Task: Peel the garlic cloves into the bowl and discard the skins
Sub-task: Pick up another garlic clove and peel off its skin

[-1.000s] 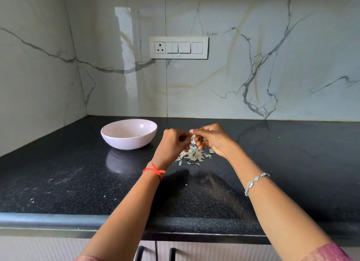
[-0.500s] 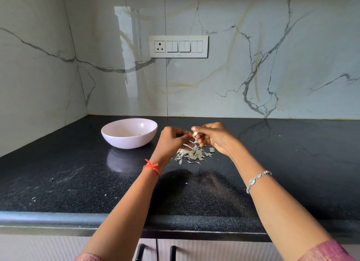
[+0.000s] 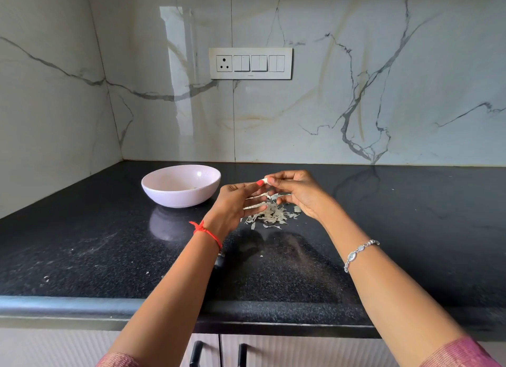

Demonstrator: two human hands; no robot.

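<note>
A pale pink bowl (image 3: 180, 185) stands on the black counter, left of my hands, with a few small pieces at its bottom. My right hand (image 3: 297, 192) pinches a small white garlic clove (image 3: 265, 181) between thumb and fingertips. My left hand (image 3: 237, 203) is held just left of it, fingers stretched out toward the clove, one fingertip almost touching it. Under both hands lies a pile of papery garlic skins (image 3: 271, 216), partly hidden by my fingers.
The black granite counter (image 3: 82, 251) runs to marble walls at the back and left. A switch panel (image 3: 250, 63) is on the back wall. Small crumbs dot the counter's front left. Cabinet handles (image 3: 195, 353) show below the counter edge.
My left hand has uncurled from the clove and its fingers now stretch out. The right hand has lifted the clove slightly and keeps hold of it.
</note>
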